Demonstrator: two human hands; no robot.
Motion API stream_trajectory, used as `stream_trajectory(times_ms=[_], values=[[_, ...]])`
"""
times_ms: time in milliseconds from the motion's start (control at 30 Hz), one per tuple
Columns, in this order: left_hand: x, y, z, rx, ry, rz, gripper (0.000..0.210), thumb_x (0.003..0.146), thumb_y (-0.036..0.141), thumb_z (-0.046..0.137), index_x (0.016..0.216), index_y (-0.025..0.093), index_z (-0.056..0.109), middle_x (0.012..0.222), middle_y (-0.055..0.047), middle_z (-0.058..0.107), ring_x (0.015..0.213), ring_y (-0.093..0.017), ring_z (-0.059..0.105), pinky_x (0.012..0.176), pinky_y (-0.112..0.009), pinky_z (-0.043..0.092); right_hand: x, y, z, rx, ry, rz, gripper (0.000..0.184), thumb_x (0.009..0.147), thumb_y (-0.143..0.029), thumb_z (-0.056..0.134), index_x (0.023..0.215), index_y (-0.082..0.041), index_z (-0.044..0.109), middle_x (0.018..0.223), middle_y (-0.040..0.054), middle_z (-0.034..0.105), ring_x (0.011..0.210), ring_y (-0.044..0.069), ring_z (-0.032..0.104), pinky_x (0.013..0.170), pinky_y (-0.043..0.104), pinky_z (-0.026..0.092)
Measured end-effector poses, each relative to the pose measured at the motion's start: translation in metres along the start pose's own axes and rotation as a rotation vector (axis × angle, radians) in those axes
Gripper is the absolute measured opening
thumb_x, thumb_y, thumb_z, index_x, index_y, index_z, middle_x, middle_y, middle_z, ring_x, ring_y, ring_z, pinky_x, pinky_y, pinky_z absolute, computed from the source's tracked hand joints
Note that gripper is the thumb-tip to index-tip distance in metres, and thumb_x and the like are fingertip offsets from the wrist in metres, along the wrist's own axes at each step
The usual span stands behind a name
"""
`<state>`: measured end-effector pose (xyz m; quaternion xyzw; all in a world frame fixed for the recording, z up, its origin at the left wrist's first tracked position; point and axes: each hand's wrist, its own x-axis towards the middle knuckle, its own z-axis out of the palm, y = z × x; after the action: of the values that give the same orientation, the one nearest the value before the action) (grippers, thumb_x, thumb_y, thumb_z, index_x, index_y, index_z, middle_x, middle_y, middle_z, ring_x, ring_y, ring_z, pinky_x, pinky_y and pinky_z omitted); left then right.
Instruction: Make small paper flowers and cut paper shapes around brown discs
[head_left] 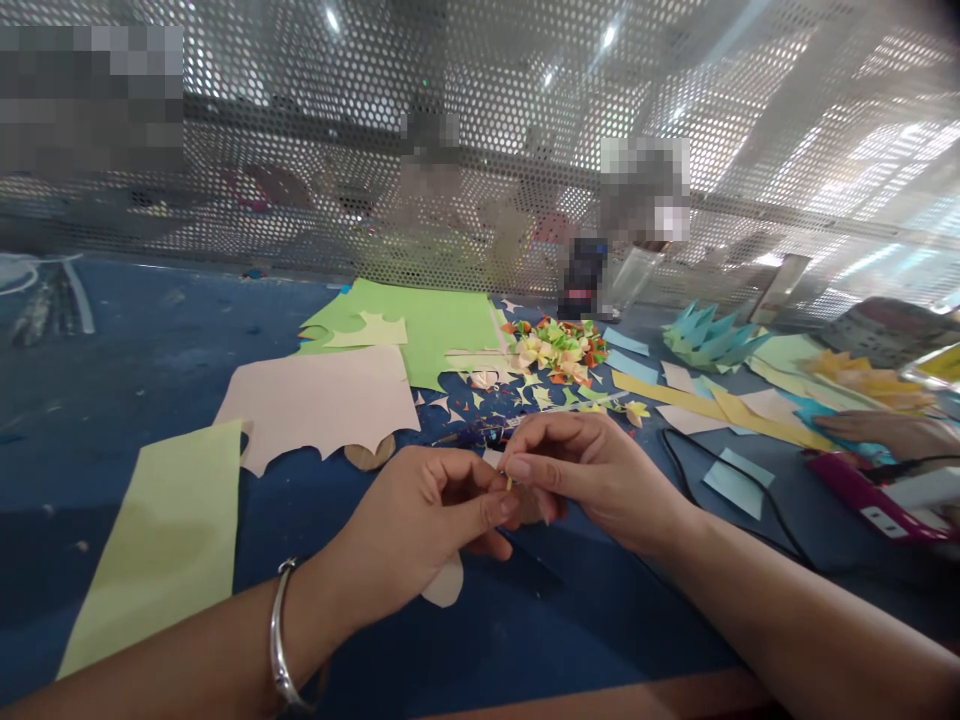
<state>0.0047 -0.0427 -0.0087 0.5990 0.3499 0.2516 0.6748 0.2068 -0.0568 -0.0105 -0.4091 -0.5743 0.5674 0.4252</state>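
Observation:
My left hand (442, 500), with a silver bangle (279, 630) on its wrist, pinches thumb to fingers at a small yellow piece (510, 483). Meeting it there, my right hand (581, 465) has thumb and forefinger pressed together on the same piece. Its exact kind is too small to tell. Under my left hand lies a rounded pale paper cutout (446, 582). Just beyond the hands are paper scraps (536, 395) and a heap of small folded paper flowers (559, 350). Left of them rest a scalloped pink sheet (322, 400) and a green sheet (442, 330).
A perforated metal panel (480, 230) closes off the back of the blue table (90, 400). To the right are yellow paper strips (682, 395), a spiky blue paper shape (709, 340), a black cable (772, 540), a magenta power strip (862, 500) and another person's hand (900, 430).

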Motion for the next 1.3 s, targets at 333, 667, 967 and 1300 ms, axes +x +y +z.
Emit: stream_trajectory(times_ms=[333,667,967,1300], values=[[0.0011,0.0017,-0.0008,0.209,0.094,0.054,0.022,0.087,0.037,0.073,0.092,0.016,0.076,0.084,-0.004,0.078,0.068,-0.016,0.072,0.067,-0.026,0.057,0.0005,0.0005,0.0019,0.003,0.051,-0.016,0.025,0.082,-0.038,0.085,0.079,-0.016,0.073,0.053,-0.0047,0.062,0.043,0.006,0.055,0.043,0.016,0.043],[0.0023,-0.0007,0.0015,0.212,0.105,0.082,0.018,0.088,0.032,0.072,0.081,0.016,0.074,0.072,0.0,0.073,0.062,-0.012,0.07,0.061,-0.021,0.052,0.0011,-0.0006,0.0042,0.018,0.057,-0.025,0.026,0.081,-0.038,0.086,0.079,-0.016,0.072,0.052,-0.0061,0.06,0.041,0.005,0.052,0.043,0.017,0.042],[0.0003,0.0006,0.0019,0.217,0.105,0.091,0.015,0.09,0.028,0.068,0.08,0.018,0.075,0.07,0.001,0.072,0.061,-0.011,0.067,0.06,-0.021,0.048,0.0003,-0.0014,0.0066,0.015,0.071,-0.018,0.029,0.08,-0.04,0.086,0.078,-0.016,0.072,0.051,-0.0057,0.06,0.042,0.005,0.051,0.043,0.017,0.042],[0.0018,-0.0047,0.0005,0.202,0.205,0.222,0.025,0.085,0.034,0.078,0.103,0.021,0.068,0.096,-0.002,0.076,0.073,-0.013,0.065,0.064,-0.024,0.049,-0.0025,-0.0017,0.0052,-0.05,0.099,-0.029,0.027,0.082,-0.041,0.084,0.081,-0.016,0.073,0.053,-0.0039,0.062,0.044,0.006,0.053,0.045,0.018,0.045]])
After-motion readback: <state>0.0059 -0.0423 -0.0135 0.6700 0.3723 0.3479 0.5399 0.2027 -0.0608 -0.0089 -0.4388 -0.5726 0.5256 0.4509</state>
